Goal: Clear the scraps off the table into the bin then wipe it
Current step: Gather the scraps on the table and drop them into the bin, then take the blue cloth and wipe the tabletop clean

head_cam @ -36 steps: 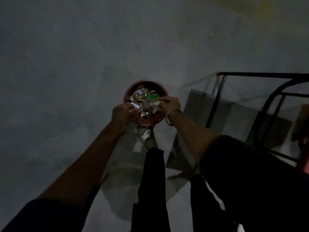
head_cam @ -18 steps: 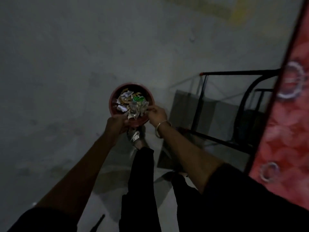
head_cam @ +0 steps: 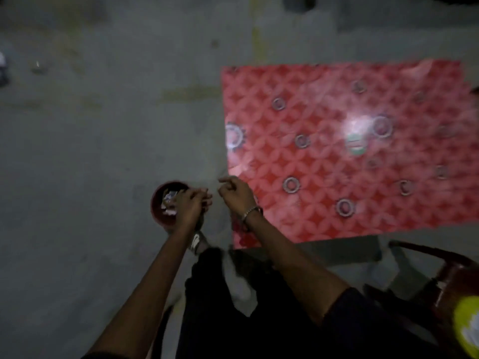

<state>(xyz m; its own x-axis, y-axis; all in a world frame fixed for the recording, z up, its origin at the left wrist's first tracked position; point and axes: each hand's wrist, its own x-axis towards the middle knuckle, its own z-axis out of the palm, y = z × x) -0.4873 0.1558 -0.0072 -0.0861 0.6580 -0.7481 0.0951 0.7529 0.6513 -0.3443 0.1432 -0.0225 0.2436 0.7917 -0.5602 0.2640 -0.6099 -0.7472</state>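
Note:
A small round red bin [head_cam: 158, 206] stands on the grey floor near my foot, with crumpled paper and wrapper scraps [head_cam: 169, 201] inside. My left hand [head_cam: 191, 207] hovers over the bin's right rim, fingers loose, nothing visible in it. To its right, my right hand [head_cam: 236, 194], with a bangle at the wrist, hangs with loosely curled fingers and holds nothing, just off the near left corner of the table. The table [head_cam: 324, 161] has a glossy red patterned cover with ring motifs; a small green round thing [head_cam: 356, 147] shows on it beside a glare spot.
A dark red chair [head_cam: 445, 275] stands at the lower right below the table's near edge, with a yellow object [head_cam: 466, 327] on it. My legs and sandalled foot [head_cam: 197, 242] are between bin and table. Bare concrete floor stretches to the left.
The view has swung right, bringing the whole red table into sight. Both hands have come off the scraps in the bin; the right hand moved right toward the table corner.

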